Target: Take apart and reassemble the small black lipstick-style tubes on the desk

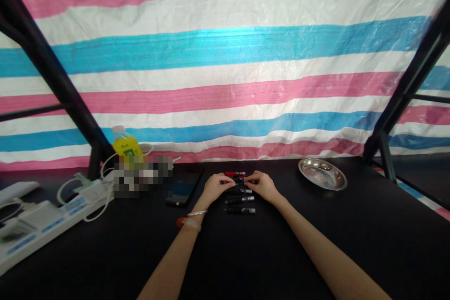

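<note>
Head view shows the left hand [217, 187] and right hand [263, 187] facing each other over a black bench [239, 258]. On each, the thumb and forefinger are drawn together in a pinch at opposite ends of a slim black pen-shaped stick [240, 180], which lies crosswise between them. Just beyond it is a slim red pen-shaped stick [235, 174]; on the near side, three more black pen-shaped sticks with pale right ends [240, 211] lie roughly parallel, spaced apart. A flat dark device with a glassy screen [183, 187] lies left of the left hand. Well to the right sits an oval, shiny metal dish [323, 176]. At far left runs a long white power strip [52, 225], with a bottle of yellow liquid [127, 147] behind.
</note>
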`<action>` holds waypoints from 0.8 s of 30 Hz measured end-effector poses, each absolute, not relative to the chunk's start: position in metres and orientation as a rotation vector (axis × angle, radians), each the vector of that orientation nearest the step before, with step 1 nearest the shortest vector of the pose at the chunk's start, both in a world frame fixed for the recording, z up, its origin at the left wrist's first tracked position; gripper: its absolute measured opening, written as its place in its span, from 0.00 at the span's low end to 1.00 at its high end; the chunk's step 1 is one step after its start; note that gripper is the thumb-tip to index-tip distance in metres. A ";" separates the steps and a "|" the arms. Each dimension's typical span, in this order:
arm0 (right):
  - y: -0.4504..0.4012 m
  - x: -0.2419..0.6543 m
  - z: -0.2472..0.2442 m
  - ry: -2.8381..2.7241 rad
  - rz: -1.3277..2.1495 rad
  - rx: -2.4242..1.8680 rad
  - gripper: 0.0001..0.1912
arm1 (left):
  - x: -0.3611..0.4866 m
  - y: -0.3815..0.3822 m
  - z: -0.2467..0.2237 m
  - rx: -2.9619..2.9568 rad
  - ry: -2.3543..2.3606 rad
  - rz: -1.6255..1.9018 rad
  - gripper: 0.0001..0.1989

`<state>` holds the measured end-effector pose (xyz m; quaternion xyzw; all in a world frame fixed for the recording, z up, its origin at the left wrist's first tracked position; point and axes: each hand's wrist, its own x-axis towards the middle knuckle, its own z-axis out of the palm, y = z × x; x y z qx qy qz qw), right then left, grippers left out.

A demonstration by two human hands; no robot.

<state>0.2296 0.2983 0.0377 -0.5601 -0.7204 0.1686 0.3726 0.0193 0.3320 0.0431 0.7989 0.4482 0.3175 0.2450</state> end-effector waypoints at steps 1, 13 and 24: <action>0.298 0.230 0.038 -1.849 0.426 -1.435 0.06 | 0.019 0.332 0.043 2.180 1.225 0.866 0.13; 0.295 0.228 0.040 -1.871 0.371 -1.416 0.05 | 0.019 0.333 0.041 2.182 1.219 0.900 0.15; 0.293 0.229 0.041 -1.820 0.444 -1.339 0.06 | 0.021 0.332 0.041 2.132 1.215 0.952 0.14</action>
